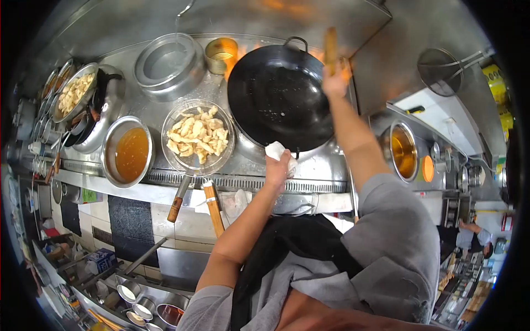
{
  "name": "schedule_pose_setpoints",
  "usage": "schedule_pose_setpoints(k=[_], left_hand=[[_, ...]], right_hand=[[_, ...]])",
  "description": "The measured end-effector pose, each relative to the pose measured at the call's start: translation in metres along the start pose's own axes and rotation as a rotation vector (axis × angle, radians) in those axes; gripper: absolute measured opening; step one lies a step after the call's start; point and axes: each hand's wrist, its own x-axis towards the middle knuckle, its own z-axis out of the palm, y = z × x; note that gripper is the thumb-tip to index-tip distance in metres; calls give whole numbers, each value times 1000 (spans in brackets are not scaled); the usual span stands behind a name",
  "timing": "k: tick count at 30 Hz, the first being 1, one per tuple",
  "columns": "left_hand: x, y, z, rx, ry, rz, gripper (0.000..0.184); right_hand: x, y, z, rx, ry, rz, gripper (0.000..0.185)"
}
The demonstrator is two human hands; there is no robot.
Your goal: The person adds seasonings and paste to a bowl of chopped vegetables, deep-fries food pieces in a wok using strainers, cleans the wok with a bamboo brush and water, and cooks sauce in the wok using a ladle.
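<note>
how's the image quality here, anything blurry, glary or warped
Head view: the right hand and the wooden handle look smeared, probably motion blur; head view: small highlights dot the black wok, and orange glow reflects off the steel back wall; head view: wide-angle distortion bows the steel counter, with corners black.

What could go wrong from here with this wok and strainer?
The right hand appears close to flames beside the wok and might get burned. The left hand holds white cloth near the wok's rim; that grip could slip. The strainer has its handle past the counter; a bump might spill its food.
</note>
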Motion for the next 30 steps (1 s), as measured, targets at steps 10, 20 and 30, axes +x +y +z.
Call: schedule_pose_setpoints(k=[10, 20, 30], left_hand=[[21, -44, -12, 86, 55, 96, 13], [4, -10, -15, 181, -88, 2, 15], [13, -28, -13, 132, 17, 109, 10]], right_hand=[[21, 37, -87, -825, -608, -373, 57], [-157, -7, 47, 216, -727, -504, 54], [12, 24, -68, -125, -24, -27, 61]])
